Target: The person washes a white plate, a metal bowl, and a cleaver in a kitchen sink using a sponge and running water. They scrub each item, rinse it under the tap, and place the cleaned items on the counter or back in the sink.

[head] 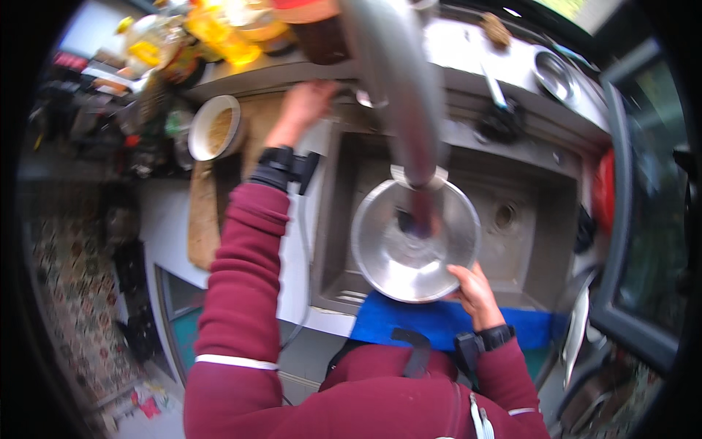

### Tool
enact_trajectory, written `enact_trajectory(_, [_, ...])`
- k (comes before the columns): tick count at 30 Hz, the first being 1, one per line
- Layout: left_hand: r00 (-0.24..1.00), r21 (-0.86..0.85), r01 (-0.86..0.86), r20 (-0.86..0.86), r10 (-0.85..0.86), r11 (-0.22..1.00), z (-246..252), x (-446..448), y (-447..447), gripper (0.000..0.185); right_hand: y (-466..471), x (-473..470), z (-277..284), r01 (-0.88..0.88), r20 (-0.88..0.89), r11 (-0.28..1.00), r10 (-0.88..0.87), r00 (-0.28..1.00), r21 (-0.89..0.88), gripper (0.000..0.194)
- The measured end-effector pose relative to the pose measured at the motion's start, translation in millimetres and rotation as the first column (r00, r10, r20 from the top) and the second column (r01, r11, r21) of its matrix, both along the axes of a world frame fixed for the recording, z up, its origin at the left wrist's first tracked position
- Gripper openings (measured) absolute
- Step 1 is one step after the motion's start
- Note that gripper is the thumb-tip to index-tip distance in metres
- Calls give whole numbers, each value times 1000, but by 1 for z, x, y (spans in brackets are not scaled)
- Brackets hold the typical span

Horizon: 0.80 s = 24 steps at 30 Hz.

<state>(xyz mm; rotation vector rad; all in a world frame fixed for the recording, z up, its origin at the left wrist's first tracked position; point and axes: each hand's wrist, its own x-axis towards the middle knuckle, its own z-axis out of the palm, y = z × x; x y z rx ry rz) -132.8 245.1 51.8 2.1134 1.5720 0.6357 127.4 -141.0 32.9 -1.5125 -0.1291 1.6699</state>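
Note:
A stainless steel bowl (378, 263) is held over the sink (521, 241), its mouth facing up. My right hand (474, 291) grips the near right rim, thumb over the edge. Above the bowl hangs the end of a thick metal faucet spout (408, 82), blurred and large in the view. I cannot tell whether water runs from it. My left hand (310, 101) reaches to the back left corner of the sink, beside the faucet base (368, 97). Its fingers are blurred, and whether they grip the lever there is unclear.
A white bowl (237, 129) with yellowish food stands left, by a wooden cutting board (202, 219). Bottles (222, 33) crowd the back left ledge. At right are a small metal bowl (554, 74), an open window frame (617, 164) and a red basin (603, 192).

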Motion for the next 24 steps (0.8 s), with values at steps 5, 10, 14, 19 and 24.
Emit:
enact_trajectory(5, [985, -47, 123, -117, -127, 991, 9, -1, -21, 27, 8, 5, -3, -37, 38, 997, 40, 998, -70, 59])
enact_trajectory(10, [930, -59, 273, 273, -247, 960, 1, -9, -11, 22, 9, 7, -8, -88, 32, 993, 91, 995, -73, 58])
enact_trajectory(14, [884, -347, 277, 458, -96, 896, -7, -12, 6, 26, 14, 3, -4, -140, 42, 987, 144, 989, -78, 65])
enact_trajectory(19, [941, -464, 289, 299, -159, 837, -10, -14, 35, 25, 38, 2, -7, -209, 17, 976, 210, 977, -54, 64])
enact_trajectory(24, [986, -81, 94, 145, -81, 992, 1, -11, -5, 30, 48, 29, -12, -123, 39, 992, 123, 992, -1, 61])
